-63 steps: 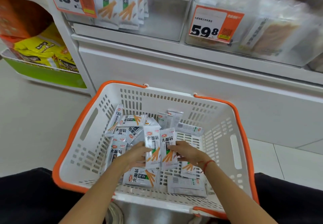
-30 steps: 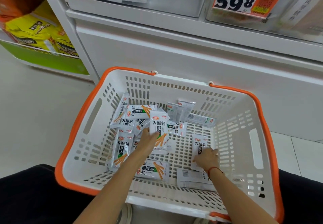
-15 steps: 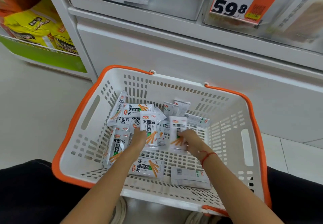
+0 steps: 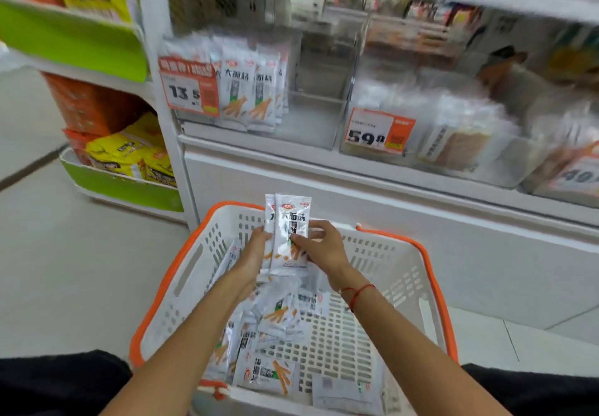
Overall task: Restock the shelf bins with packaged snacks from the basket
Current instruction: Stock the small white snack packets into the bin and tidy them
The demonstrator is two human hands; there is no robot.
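Note:
Both hands hold a small stack of white snack packets (image 4: 289,221) upright above the far rim of the basket. My left hand (image 4: 254,255) grips the stack from the left side. My right hand (image 4: 319,246) pinches the front packet with thumb and fingers. Below them the white basket with an orange rim (image 4: 402,273) holds several more loose packets (image 4: 275,318). On the shelf above, a clear bin (image 4: 311,114) has the same white packets (image 4: 249,91) standing at its left end; its right part is bare.
Orange price tags reading 13.5 (image 4: 189,88) and 59.8 (image 4: 377,130) hang on the bin fronts. A second clear bin of pale packets (image 4: 460,133) stands to the right. Green shelves with yellow bags (image 4: 126,153) are at the left. My dark-clothed knees flank the basket.
Both hands have risen out of the basket with the packets gathered into one stack. The view has tilted up, showing more of the shelf bins.

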